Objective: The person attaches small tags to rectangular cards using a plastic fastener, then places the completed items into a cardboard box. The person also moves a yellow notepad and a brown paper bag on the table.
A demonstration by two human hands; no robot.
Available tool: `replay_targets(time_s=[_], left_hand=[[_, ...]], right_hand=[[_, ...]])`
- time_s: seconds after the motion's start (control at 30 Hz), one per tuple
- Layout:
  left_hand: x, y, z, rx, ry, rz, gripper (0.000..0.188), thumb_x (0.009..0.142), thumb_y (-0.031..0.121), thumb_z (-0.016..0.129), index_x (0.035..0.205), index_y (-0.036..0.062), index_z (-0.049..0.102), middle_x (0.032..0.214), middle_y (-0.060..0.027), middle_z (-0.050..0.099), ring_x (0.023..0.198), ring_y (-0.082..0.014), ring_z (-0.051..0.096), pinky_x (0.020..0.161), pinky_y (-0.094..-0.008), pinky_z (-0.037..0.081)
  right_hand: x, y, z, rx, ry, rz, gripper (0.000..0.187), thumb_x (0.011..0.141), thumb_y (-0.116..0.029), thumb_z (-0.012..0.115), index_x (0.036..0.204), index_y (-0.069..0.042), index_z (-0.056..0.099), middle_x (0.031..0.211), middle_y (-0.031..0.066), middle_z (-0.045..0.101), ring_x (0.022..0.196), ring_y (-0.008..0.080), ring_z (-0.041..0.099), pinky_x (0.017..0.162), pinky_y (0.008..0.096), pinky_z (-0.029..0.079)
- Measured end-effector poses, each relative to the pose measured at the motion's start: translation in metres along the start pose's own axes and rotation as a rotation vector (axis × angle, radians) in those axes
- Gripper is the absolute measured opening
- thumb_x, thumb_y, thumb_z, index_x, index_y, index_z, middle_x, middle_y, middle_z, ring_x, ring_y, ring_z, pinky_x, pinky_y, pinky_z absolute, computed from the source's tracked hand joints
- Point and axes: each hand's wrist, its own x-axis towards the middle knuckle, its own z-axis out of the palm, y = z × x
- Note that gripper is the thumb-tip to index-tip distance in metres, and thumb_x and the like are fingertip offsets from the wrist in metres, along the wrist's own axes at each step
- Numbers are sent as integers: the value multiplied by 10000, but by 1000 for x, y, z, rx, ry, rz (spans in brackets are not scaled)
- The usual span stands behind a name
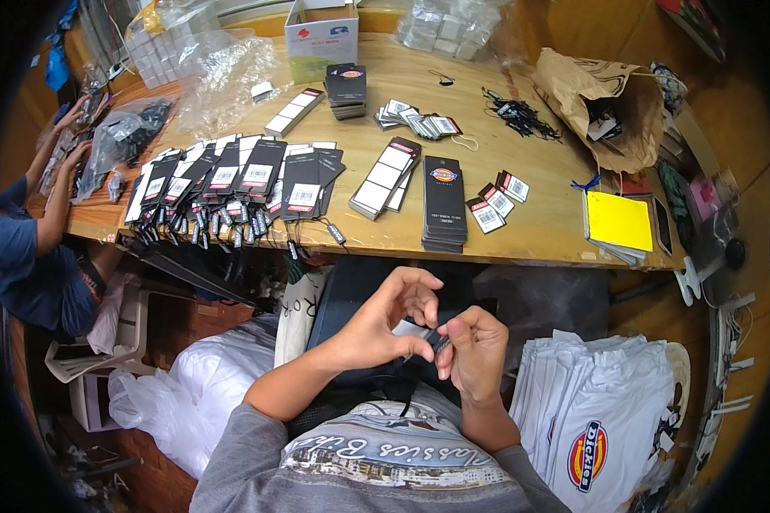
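Note:
In front of my body, below the table edge, my left hand [395, 321] is closed on a small white-and-dark tag [411, 328]. The fingertips of my right hand [472, 346] pinch a small dark piece beside the tag; its kind is hidden by the fingers. Nearest on the table stand a stack of long black hang tags [444, 209] and several small barcode tags [493, 203]. Left of these lie a stack of white-paneled tags [385, 178] and a spread row of black tags [257, 171] with barcode labels and black cords hanging over the edge.
Behind lie loose black cords [522, 116], an open brown paper bag [603, 98], a carton [322, 43] and clear plastic bags [231, 73]. A yellow pad [618, 224] sits at the right edge. White folded shirts [603, 410] are at my right. A co-worker [43, 248] handles items at far left.

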Motion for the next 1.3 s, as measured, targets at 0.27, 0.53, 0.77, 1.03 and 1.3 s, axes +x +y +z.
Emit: replay_targets(time_s=[0.27,0.53,0.77,1.03,1.3], left_hand=[[-4,-1,17,73,-10,121,496,683,-22,617,1104,9,356,990,-85,418,931,-155,464,768,-287,421],[-4,-8,1,21,-201,15,554,752,159,599,1180,15,279,1072,-121,421,981,-168,458,787,-286,401],[-15,13,-18,-10,-373,-260,295,731,158,621,959,-9,535,914,-58,551,822,-118,507,717,-263,391],[2,101,-52,1351,250,515,340,506,-47,601,788,138,643,721,-14,497,700,-181,485,640,-298,383],[21,84,-133,1484,384,221,172,571,-84,576,700,29,564,747,-94,499,720,-267,508,625,-338,425]], right_hand=[[-5,8,-1,-1,92,-170,158,822,-86,503,709,26,506,614,92,543,370,75,450,312,177,353],[-6,2,11,-234,98,-285,279,789,-237,566,659,-6,481,484,25,467,353,46,413,308,157,297],[5,-46,19,-359,-112,-371,255,751,-219,612,685,21,558,558,48,550,448,50,469,403,162,352],[19,-62,46,-675,-397,-715,133,640,-60,679,702,4,580,583,91,562,458,153,530,409,220,387],[34,4,54,-818,-562,-615,121,684,-9,603,802,-3,574,751,118,594,647,238,589,562,282,473]])
